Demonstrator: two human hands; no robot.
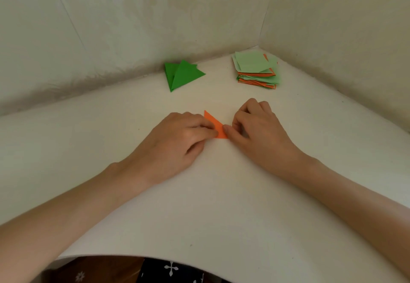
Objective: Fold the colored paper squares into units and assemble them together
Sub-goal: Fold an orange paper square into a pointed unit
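Orange paper (215, 125), folded to a narrow triangle, lies flat on the white table (221, 205) between both hands. The left hand (177, 140) grips its left side, bent fingers close together with their tips on the sheet. The right hand (259, 132) pinches the near right corner between thumb and forefinger, the other fingers curled. Farther back lie two dark green folded pieces (183, 75), overlapping. Well to their right, in the corner, sits a loose stack of pale green and orange squares (257, 71).

An orange folded paper (213, 123) lies flat, centre; green folded units (182, 75) behind; green-and-orange square stack (257, 72) back right.
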